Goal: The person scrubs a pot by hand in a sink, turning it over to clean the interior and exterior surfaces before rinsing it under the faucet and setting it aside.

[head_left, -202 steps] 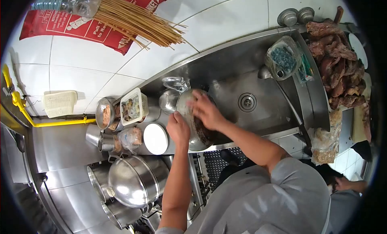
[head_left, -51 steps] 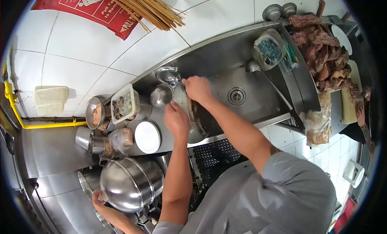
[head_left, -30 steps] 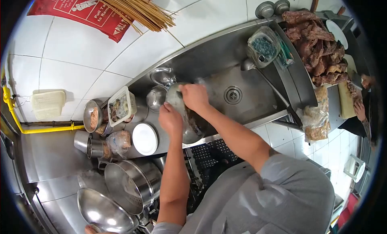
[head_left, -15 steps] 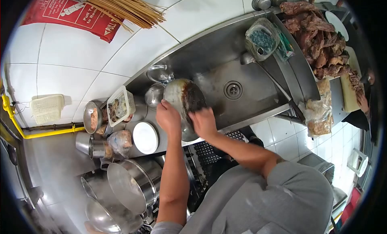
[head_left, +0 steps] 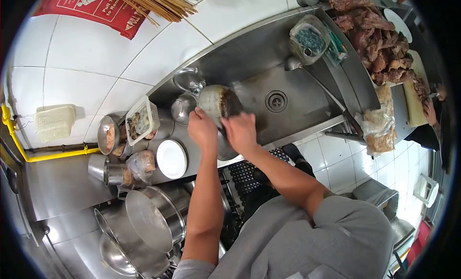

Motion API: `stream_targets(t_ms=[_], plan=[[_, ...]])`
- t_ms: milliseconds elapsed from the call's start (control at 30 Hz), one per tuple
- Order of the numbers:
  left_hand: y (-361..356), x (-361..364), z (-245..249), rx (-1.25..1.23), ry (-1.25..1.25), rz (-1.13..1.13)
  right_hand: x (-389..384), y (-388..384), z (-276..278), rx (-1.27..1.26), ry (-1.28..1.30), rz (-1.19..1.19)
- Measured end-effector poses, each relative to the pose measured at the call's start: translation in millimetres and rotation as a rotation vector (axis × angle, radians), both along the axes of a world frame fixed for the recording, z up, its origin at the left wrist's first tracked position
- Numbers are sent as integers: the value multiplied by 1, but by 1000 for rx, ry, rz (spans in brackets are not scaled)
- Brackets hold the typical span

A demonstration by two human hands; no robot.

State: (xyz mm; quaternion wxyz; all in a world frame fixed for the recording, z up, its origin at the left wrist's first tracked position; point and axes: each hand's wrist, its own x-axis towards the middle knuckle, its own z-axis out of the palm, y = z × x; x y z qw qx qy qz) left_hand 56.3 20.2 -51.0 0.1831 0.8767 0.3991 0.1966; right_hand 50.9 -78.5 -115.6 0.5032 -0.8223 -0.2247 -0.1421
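A rounded metal pan (head_left: 210,100) with a brown-black scorched patch is held up at the left end of the sink. My left hand (head_left: 203,129) is closed on its near left edge. My right hand (head_left: 240,131) is bent against the dark side of the pan, slightly blurred; whatever its fingers hold is hidden. Both hands cover part of the pan, so its full shape does not show. Behind it is the tap (head_left: 189,80), and a shiny round metal bowl (head_left: 184,109) stands just left of it.
The steel sink (head_left: 261,120) holds a long-handled ladle (head_left: 324,89) and a plastic tub (head_left: 309,41). White plates (head_left: 171,159) and a basket (head_left: 142,119) stand left. Large pots (head_left: 149,221) are below. Meat (head_left: 372,39) is piled at right, near another person's hand (head_left: 430,112).
My right hand has shifted slightly up along the pan's dark side, and the pan has tilted a little. Steam over the large pots has thinned. The whole view has shifted slightly.
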Motion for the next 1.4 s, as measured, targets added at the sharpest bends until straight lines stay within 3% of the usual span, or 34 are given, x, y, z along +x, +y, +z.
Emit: stream_targets(t_ms=[133,300,400,467,567,633,667,733,800,867,967,1067,1100,1200,1267,1400], plan=[[0,-1,3,-29,-7,-10,37,17,21,-31,75,2],[-1,-1,2,0,-5,-46,-45,-14,-48,87,-5,17],[-5,0,1,-2,-13,-60,15,8,3,-15,53,-71],[-1,-3,-3,0,-13,-48,64,32,16,4,252,15],[4,-1,-2,6,-17,-37,37,26,13,66,68,-50],[5,-1,1,2,-8,-25,-19,1,-13,-54,-29,-2],[4,-1,4,-28,14,-23,-41,-9,-25,129,-37,57],[1,-2,3,-58,45,-22,-30,-13,-19,-9,-46,54],[-1,-2,1,-10,-6,-45,21,8,5,30,30,-60],[7,-3,-4,1,-18,-26,78,35,4,10,294,67],[14,-6,-8,-3,-35,7,80,35,9,87,316,96],[16,-7,-4,-31,-42,24,-4,4,-15,106,79,34],[15,-6,-3,-40,-35,17,-20,-6,-15,152,112,47],[9,-5,0,-22,-36,0,25,17,-14,150,137,-14],[9,-5,-1,-14,-20,6,93,41,-1,218,490,50],[16,-8,-1,-54,-6,31,64,39,-13,161,303,55]])
